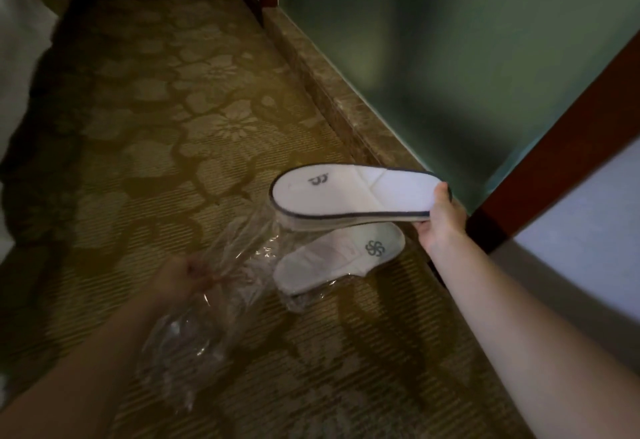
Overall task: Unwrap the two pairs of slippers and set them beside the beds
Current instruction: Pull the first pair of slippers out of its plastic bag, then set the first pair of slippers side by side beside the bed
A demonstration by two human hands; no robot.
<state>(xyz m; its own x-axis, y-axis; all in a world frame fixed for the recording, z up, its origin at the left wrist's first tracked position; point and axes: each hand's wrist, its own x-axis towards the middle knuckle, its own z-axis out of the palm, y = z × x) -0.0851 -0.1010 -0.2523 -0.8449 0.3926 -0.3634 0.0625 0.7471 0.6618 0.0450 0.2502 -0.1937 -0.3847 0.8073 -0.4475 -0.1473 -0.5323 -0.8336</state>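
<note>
My right hand (441, 220) grips the heel end of a white slipper (346, 198) with a dark rim, held flat in the air over the carpet. Below it a second white slipper (337, 260) with a dark logo lies on the carpet, partly on clear plastic. My left hand (181, 279) pinches a clear plastic wrapper (207, 314), which stretches from the hand up toward the held slipper's toe. Part of the wrapper hangs crumpled under my left forearm.
Patterned brown carpet (156, 133) runs ahead between white bed linen (20, 57) on the left and a stone sill (346, 109) under a frosted green glass wall (450, 57) on the right. Dark red wooden frames (554, 133) stand at the right and at the far end.
</note>
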